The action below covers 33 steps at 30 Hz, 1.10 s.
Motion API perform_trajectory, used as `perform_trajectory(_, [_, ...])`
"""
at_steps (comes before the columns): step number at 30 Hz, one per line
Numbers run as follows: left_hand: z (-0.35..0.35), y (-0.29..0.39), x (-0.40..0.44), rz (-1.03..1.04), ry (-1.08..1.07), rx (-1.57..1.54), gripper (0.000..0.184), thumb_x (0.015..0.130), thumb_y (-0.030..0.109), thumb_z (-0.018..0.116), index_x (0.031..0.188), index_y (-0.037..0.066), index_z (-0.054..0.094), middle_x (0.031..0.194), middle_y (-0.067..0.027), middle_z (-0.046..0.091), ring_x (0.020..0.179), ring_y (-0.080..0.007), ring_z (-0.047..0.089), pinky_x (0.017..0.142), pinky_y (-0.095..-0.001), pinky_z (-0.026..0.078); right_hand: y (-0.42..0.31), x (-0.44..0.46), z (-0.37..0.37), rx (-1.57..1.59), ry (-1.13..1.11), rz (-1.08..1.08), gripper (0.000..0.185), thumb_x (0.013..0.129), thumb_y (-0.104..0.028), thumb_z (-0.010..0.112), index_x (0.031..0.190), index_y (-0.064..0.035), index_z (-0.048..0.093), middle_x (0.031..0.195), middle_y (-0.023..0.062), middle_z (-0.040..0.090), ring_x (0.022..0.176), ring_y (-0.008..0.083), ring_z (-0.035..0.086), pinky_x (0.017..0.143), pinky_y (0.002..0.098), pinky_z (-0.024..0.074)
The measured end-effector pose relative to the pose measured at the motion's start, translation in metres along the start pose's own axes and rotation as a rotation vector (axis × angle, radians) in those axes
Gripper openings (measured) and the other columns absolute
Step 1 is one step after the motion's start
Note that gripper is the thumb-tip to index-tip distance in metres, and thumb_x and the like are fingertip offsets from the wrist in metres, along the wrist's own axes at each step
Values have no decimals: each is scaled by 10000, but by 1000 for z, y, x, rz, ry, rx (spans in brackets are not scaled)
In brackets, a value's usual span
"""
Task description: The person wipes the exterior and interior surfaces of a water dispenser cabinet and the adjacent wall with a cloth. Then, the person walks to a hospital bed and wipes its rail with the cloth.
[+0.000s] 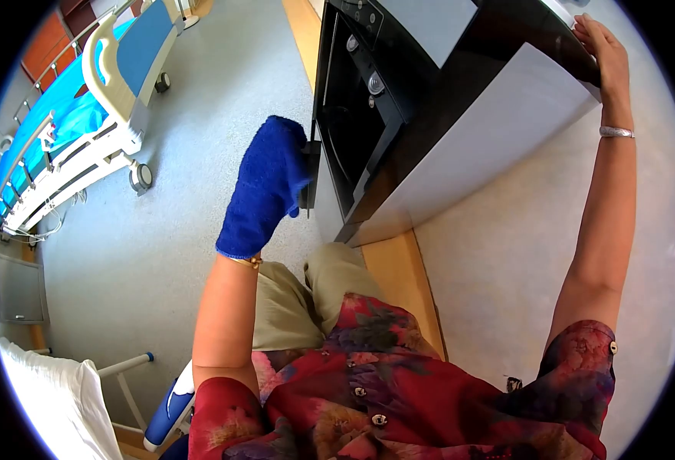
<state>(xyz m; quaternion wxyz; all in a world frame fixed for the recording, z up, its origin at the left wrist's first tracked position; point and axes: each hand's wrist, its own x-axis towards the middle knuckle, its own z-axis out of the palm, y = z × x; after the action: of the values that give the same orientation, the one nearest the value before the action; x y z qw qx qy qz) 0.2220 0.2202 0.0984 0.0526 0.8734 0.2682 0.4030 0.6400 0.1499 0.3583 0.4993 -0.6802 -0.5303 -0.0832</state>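
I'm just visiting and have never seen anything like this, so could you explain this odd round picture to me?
Happily. There is no machine arm here: these are a person's own two arms, seen by one camera worn on the head, looking down.

The left hand is inside a fuzzy blue covering, like a mitt, and meets a dark bar beside a black, oven-like appliance. Its fingers are hidden, so the grip can't be judged.

The right hand is at the far edge of the black-and-white unit; its top barely shows, so I can't say what lies there.

To the left, a wheeled bed stands on the floor.
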Motion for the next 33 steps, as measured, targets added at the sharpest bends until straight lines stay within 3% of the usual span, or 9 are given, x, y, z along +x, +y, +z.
perform_trajectory(4, [-15, 8, 9, 116, -328, 258, 123, 645, 106, 652, 720, 28, 592, 751, -160, 555, 755, -341, 521, 681, -384, 449, -7, -5, 2, 35, 9, -21, 405, 852, -344, 581, 1050, 6, 631, 1055, 117, 618, 979, 176, 590, 888, 270, 437])
perform_trajectory(6, [-17, 18, 10, 142, -51, 345, 72, 654, 97, 622, 643, 38, 583, 698, -151, 545, 748, -332, 523, 665, -379, 443, -20, -16, 10, 28, 17, -32, 364, 838, -302, 610, 1018, 13, 638, 1044, 129, 621, 961, 185, 600, 858, 273, 454])
perform_trajectory(8, [-19, 19, 12, 170, 29, 274, 47, 663, 70, 600, 664, 32, 573, 708, -156, 539, 744, -339, 519, 659, -386, 437, -39, -33, 24, 105, 123, -277, 326, 780, -157, 522, 669, 148, 555, 625, 176, 588, 552, 212, 558, 519, 290, 471])
perform_trajectory(10, [-15, 20, 14, 202, 109, 198, 26, 671, 43, 579, 684, 27, 564, 718, -161, 532, 741, -346, 516, 653, -394, 432, -40, -32, 25, 97, 130, -284, 335, 780, -162, 518, 670, 152, 553, 631, 183, 590, 555, 216, 561, 515, 293, 472])
perform_trajectory(17, [-5, 9, 4, -222, 140, -65, 125, 705, -53, 501, 806, 11, 537, 791, -171, 525, 733, -354, 524, 658, -399, 436, -37, -30, 23, 46, 140, -306, 340, 767, -167, 516, 698, 161, 576, 620, 198, 594, 542, 231, 574, 498, 299, 472])
perform_trajectory(20, [5, 8, -18, -494, 231, -676, 264, 711, -78, 523, 957, 14, 554, 834, -87, 569, 727, -200, 578, 671, -280, 480, -36, -29, 23, 72, 151, -303, 340, 762, -169, 521, 709, 161, 583, 604, 197, 591, 529, 233, 572, 492, 299, 469])
perform_trajectory(23, [17, 11, -22, -589, 223, -826, 316, 662, -13, 621, 965, 27, 536, 803, -53, 561, 704, -154, 553, 649, -267, 471, -39, -31, 24, 74, 152, -282, 336, 762, -165, 520, 703, 161, 579, 602, 193, 590, 528, 227, 571, 486, 297, 465])
perform_trajectory(26, [19, 24, -13, -396, 105, -210, 323, 625, 50, 668, 918, 42, 531, 822, -91, 584, 711, -212, 574, 648, -293, 466, -35, -27, 23, 89, 147, -286, 329, 762, -159, 521, 694, 157, 576, 600, 187, 588, 527, 219, 568, 483, 293, 462])
perform_trajectory(33, [31, 55, 7, -666, -44, -126, 224, 608, 137, 660, 782, 37, 561, 709, -167, 593, 707, -342, 585, 649, -344, 470, -33, -26, 23, 123, 158, -293, 317, 759, -149, 511, 657, 145, 569, 586, 173, 585, 508, 202, 546, 472, 286, 444])
